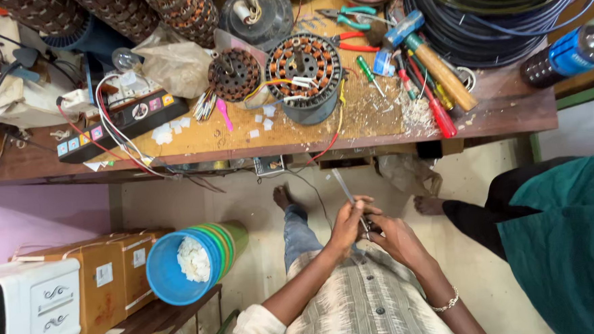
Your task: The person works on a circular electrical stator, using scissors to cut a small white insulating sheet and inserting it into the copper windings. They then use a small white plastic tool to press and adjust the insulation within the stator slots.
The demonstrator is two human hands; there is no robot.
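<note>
Both hands meet below the workbench: left hand pinches a thin grey strip, right hand seemingly grips scissors.

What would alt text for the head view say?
Both hands, left hand and right hand, hold a thin strip together above the lap. Ahead, a workbench carries a stator, hammer, screwdrivers and cable coil.

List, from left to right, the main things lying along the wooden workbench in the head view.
Black power strip → brown perforated rotor → copper-wound stator → green-handled screwdriver → wooden-handled hammer → coil of dark cable → blue-and-black torch.
</note>
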